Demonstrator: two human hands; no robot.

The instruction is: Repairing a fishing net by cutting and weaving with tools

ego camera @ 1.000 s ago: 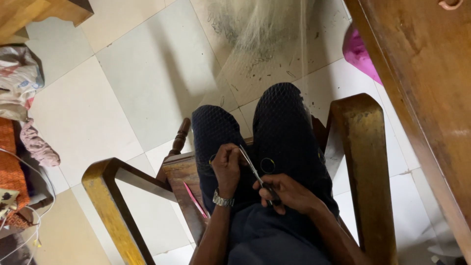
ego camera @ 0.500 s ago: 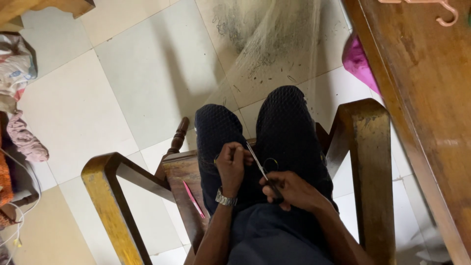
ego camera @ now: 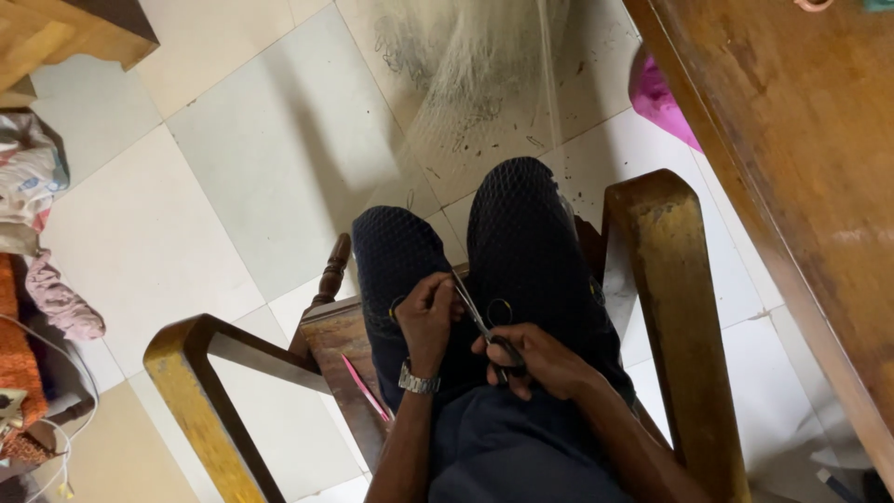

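We record, largest first: a floor of pale square tiles with dark grout lines, speckled with small dark debris toward the top centre. Across that patch we note a fine, pale fishing net, spreading down toward our knees. At right, a broad brown wooden tabletop runs along the edge of view, with a pink object showing just beside its near edge. We sit in a wooden armchair, its two curved arms either side of our dark-trousered legs. At far left lies a heap of crumpled cloth, with white cords below it. A thin pink stick rests on the seat by our left thigh. Our left hand, wristwatch below it, is pinched shut, apparently on a net strand too fine to confirm. Our right hand is closed around the handles of small scissors, blades angled up toward the left fingers, over our lap.
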